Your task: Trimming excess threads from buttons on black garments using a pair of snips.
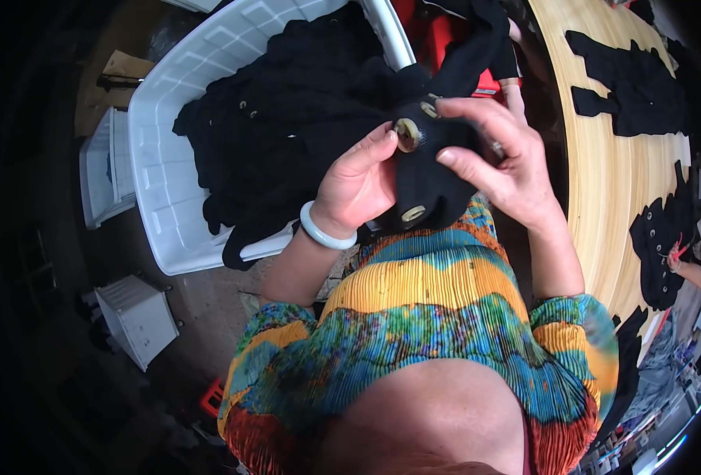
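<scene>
the left hand (358, 184) and right hand (493, 162) are both closed around a piece of black garment (426, 170) held up in front of the chest. the left thumb presses right beside a pale round button (407, 134), fingers curled under the cloth. the right hand pinches the cloth from the other side, forefinger stretched along its top edge near a second button (430, 108); something small may be between its fingers, but i cannot tell. a third button (412, 213) sits lower on the same piece.

the three buttons run in a line from upper right down toward the body, so the garment's long axis lies roughly away from the person and slightly rightward, with the free end trailing up past the right hand. the middle button lies between the two hands, touching the left thumb and just beside the right forefinger; the left hand is the nearer one.

a white bangle (325, 229) rings the left wrist. to the left, a white tub (161, 166) holds a pile of black cloth (287, 119). to the right, a pale wooden table (611, 182) carries more black pieces (635, 79), and another person's hand (675, 255) works at its far edge.
</scene>
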A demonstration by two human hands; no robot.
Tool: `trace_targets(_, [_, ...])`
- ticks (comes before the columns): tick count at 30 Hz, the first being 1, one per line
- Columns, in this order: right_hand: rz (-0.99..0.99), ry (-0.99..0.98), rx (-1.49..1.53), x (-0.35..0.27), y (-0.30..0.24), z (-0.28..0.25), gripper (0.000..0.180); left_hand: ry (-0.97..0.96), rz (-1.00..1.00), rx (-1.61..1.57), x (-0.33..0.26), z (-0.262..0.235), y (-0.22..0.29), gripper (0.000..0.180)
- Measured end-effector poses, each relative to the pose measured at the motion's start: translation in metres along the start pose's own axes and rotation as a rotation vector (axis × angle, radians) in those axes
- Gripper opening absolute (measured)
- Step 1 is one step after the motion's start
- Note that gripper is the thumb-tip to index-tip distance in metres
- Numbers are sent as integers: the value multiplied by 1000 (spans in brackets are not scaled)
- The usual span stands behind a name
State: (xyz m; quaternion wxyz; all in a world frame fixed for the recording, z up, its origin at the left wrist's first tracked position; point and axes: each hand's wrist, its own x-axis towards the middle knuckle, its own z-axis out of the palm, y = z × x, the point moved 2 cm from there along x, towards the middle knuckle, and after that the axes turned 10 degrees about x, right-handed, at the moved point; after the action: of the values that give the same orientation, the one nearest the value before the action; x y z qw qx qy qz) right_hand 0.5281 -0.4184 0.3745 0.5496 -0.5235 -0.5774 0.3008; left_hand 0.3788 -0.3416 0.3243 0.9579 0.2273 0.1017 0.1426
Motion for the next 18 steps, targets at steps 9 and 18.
trace_targets(9, [-106,22,-302,-9,11,3,23,203,-35,6,8,3,-10,21])
trace_targets(18, [-194,203,-290,-13,-2,-19,26,-32,-58,163,6,14,-4,27])
